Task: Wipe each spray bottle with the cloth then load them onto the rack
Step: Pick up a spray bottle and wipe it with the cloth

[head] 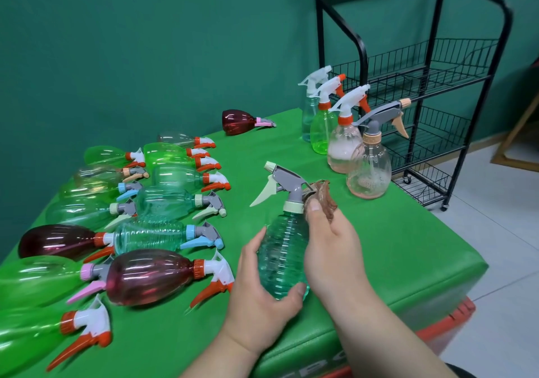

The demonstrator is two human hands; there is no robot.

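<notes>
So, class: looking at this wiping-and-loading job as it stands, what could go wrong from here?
1. The left hand grips the teal bottle only near its base while the right hand holds the cloth at its neck; it might twist loose.
2. Four upright bottles stand between the hands and the rack, near the edge of the table; a reach toward the rack could knock one over.

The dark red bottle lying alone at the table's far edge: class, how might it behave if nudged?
Lying on its rounded side, the dark red bottle would probably roll. It looks empty, so likely light and easily shoved.
</notes>
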